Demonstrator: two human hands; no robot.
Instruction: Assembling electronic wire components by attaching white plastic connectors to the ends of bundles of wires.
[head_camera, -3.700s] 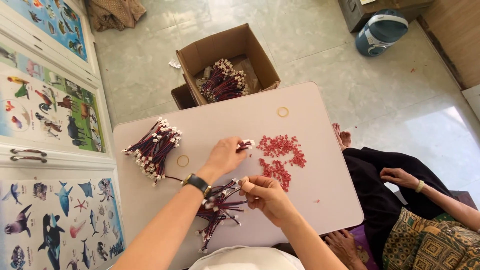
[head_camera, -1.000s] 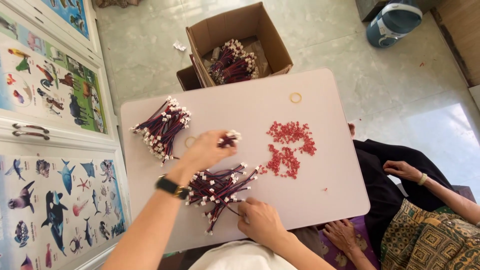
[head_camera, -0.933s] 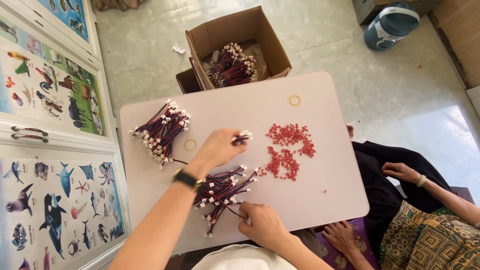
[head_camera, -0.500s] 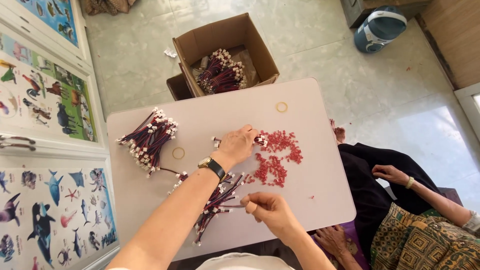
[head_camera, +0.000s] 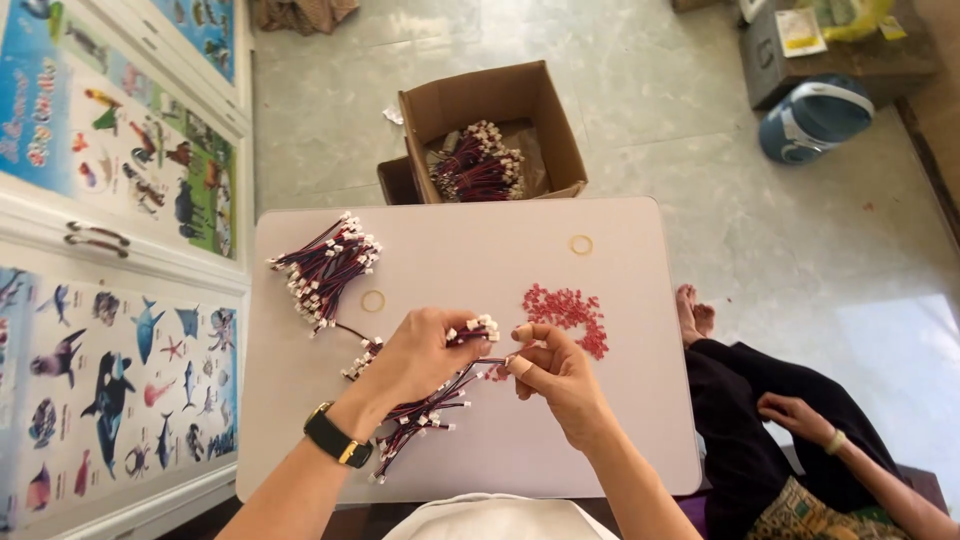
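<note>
My left hand (head_camera: 425, 350) is curled shut around a small bundle of wire leads (head_camera: 478, 330), white plugs poking out above my fingers, over the middle of the table (head_camera: 620, 420). My right hand (head_camera: 555, 375) sits just beside it, thumb and forefinger pinched together on a wire (head_camera: 478, 362) that runs across from the left hand; there is a tiny red bit at the fingertips, too small to tell exactly. A black watch is on my left wrist (head_camera: 337, 442).

A loose heap of leads (head_camera: 415, 420) lies under my left forearm, near the front edge. A tidier bunch (head_camera: 325, 270) lies at the far left corner, a rubber band (head_camera: 373, 301) beside it. A red connector pile (head_camera: 568, 312) lies just past my right hand, not touching it. A second rubber band (head_camera: 581, 244) lies near the far edge.

Bare tabletop runs right of the red pile and along the front right. A cardboard box (head_camera: 555, 120) with more leads stands beyond the far edge. Another person's legs (head_camera: 750, 400) are close off the right edge.
</note>
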